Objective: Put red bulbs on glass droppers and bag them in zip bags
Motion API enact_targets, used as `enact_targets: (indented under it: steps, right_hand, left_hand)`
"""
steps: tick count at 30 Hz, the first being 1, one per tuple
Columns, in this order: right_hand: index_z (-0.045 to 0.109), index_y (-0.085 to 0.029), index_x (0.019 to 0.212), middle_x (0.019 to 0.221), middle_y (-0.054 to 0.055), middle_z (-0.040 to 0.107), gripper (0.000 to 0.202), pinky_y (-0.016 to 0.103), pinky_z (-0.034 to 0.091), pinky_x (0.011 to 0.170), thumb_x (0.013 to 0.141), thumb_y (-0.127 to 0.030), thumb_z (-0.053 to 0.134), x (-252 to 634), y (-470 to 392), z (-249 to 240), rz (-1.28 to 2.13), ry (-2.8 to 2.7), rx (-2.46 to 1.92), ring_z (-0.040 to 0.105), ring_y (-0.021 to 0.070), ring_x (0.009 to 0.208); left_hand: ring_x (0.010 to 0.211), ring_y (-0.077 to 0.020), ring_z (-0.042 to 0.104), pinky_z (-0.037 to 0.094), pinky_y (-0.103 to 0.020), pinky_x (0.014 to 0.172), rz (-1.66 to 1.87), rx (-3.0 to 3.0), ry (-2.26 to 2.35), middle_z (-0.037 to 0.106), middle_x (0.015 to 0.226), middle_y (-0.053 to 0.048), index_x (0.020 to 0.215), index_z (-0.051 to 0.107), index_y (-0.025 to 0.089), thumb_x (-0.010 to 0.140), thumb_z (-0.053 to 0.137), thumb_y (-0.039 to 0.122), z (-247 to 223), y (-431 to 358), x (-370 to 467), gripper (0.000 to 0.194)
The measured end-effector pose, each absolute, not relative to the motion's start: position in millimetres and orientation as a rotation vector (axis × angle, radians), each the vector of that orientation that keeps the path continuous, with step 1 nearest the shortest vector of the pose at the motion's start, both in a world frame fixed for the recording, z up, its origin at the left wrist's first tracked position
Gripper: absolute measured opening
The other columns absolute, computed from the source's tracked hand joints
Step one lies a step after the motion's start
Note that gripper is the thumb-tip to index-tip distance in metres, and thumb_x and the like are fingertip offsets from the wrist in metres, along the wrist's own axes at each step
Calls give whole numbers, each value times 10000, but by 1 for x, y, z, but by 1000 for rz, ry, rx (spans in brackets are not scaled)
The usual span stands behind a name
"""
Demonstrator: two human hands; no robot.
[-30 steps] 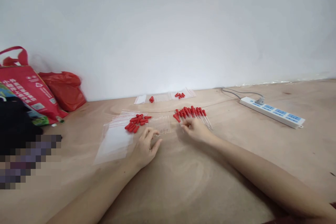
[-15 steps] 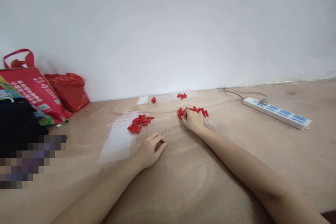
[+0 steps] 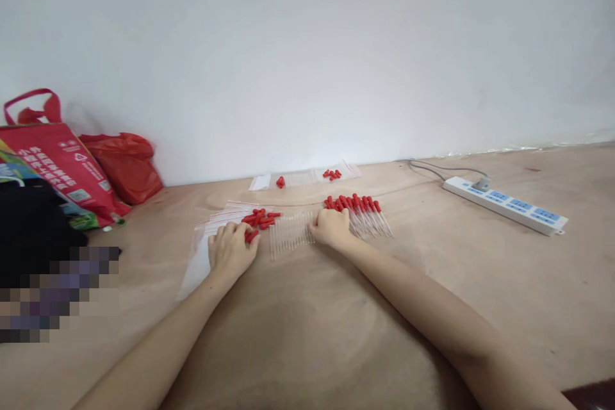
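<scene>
Reaching across the wooden bench [image 3: 307, 333], the person's left hand [image 3: 230, 250] rests with fingers curled on the loose red caps [image 3: 259, 219] at the edge of the clear zip bags [image 3: 204, 253]; whether it has pinched one I cannot tell. The right hand [image 3: 329, 227] lies loosely closed against the row of bare clear tubes [image 3: 291, 234], with the capped droppers [image 3: 360, 211] just beside it. A careless sweep of either wrist would likely scatter the tubes or roll caps away, since nothing corrals them.

Wooden tabletop [image 3: 336, 320] under red caps [image 3: 262, 218]
</scene>
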State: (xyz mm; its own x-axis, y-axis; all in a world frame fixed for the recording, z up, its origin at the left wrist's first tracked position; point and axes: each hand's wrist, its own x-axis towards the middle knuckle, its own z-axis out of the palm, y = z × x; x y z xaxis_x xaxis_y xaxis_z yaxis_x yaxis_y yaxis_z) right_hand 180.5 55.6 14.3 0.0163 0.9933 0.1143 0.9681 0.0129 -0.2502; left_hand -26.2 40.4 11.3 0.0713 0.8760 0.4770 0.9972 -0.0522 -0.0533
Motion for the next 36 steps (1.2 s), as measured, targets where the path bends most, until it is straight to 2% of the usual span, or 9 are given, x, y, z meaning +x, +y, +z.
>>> enact_targets:
  steps: [4, 9, 16, 19, 24, 28, 32, 36]
  right_hand:
    - [648, -121, 865, 874, 147, 655, 285, 399, 268, 811, 756, -281, 440, 174, 61, 18, 221, -2012, -2102, 600, 240, 817]
    - [653, -134, 893, 949, 162, 641, 293, 412, 262, 835, 749, -288, 450, 171, 67, 19, 300, -2005, -2146, 594, 253, 866]
    - [639, -132, 873, 934, 146, 644, 277, 385, 299, 816, 773, -282, 428, 174, 64, 22, 305, -2022, -2116, 591, 242, 869]
    - [601, -106, 885, 903, 146, 641, 282, 321, 345, 729, 819, -263, 376, 187, 54, 21, 242, -2058, -1968, 589, 228, 848]
    - [509, -129, 921, 861, 83, 617, 168, 248, 354, 659, 861, -210, 374, 226, 23, 3, 205, -2183, -1473, 560, 158, 776]
    - [513, -150, 1022, 892, 69, 610, 211, 275, 341, 719, 870, -177, 370, 254, 0, -13, 103, -2291, -1224, 545, 150, 793]
    - [560, -172, 1024, 840, 57, 607, 244, 289, 303, 719, 870, -184, 372, 258, -10, -16, 8, -2346, -1131, 533, 144, 756]
    - [587, -177, 983, 781, 42, 604, 233, 295, 263, 722, 854, -173, 393, 249, -14, -14, -10, -2390, -1067, 525, 130, 730]
  left_hand:
    - [872, -277, 503, 328, -370, 709, -352, -1960, -1843, 581, 862, -86, 793, 627, 184, 760, 508, 362, 9, 42, -30, 217]
    - [855, -274, 502, 324, -373, 708, -398, -1946, -1773, 584, 838, -87, 751, 627, 170, 763, 499, 306, 7, 43, -28, 187]
    - [807, -238, 507, 371, -343, 698, -814, -2178, -1499, 577, 816, -77, 752, 554, 164, 787, 459, 238, 8, 23, -7, 125]
    - [764, -204, 508, 389, -322, 694, -920, -2462, -1320, 568, 777, -63, 759, 515, 167, 822, 410, 220, 5, 9, 7, 133]
    - [725, -195, 531, 390, -335, 667, -750, -2763, -1208, 595, 754, -42, 801, 538, 169, 819, 427, 204, 0, -5, 23, 118]
    - [804, -197, 539, 409, -340, 728, -745, -2876, -1181, 602, 839, -53, 913, 593, 175, 828, 443, 202, -2, -3, 26, 175]
    - [760, -173, 545, 422, -310, 712, -824, -2899, -1203, 580, 805, -47, 835, 651, 187, 826, 478, 237, -4, 0, 27, 180]
    - [769, -170, 552, 399, -310, 721, -856, -2898, -1237, 610, 793, -32, 813, 626, 181, 846, 453, 233, -4, -1, 27, 183]
